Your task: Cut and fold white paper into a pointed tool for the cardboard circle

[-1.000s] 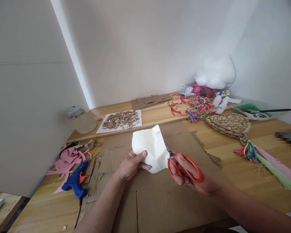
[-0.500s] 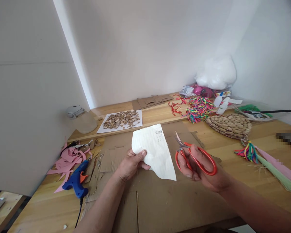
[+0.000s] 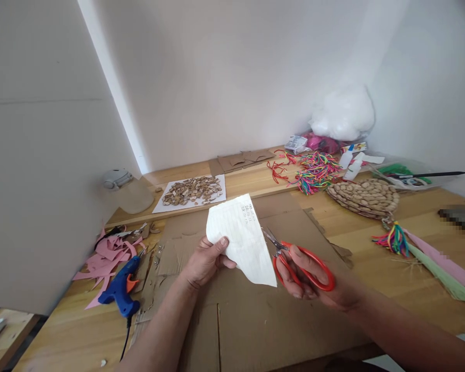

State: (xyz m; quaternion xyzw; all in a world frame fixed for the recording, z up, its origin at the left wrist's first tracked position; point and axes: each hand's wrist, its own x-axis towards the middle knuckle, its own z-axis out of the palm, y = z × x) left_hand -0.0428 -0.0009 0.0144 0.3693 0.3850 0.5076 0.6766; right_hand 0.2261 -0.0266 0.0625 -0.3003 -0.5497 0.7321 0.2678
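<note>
My left hand (image 3: 213, 257) pinches the lower left edge of a cream-white piece of paper (image 3: 242, 235), thumb on top. The piece has a curved lower edge, a straight right edge and small handwriting near its top right. In my right hand (image 3: 313, 279) are scissors (image 3: 281, 246) with red handles, fingers through the loops. Their blades are slightly apart and point up and left, at the right edge of the paper. Whether the blades touch the paper, I cannot tell. Both hands are above a sheet of brown cardboard (image 3: 271, 325).
At left lie a blue glue gun (image 3: 122, 289) and pink scraps (image 3: 108, 253). Behind are brown slices (image 3: 194, 190) on white paper and a plastic jar (image 3: 127, 191). At right are colourful cords (image 3: 318, 170), glue bottles (image 3: 353, 166), a woven-looking heart piece (image 3: 366, 198) and a tassel (image 3: 396, 238).
My right hand has brought the scissors left and slightly down to the paper's right edge, with the blades nearer to it. The paper has shifted a little left with my left hand.
</note>
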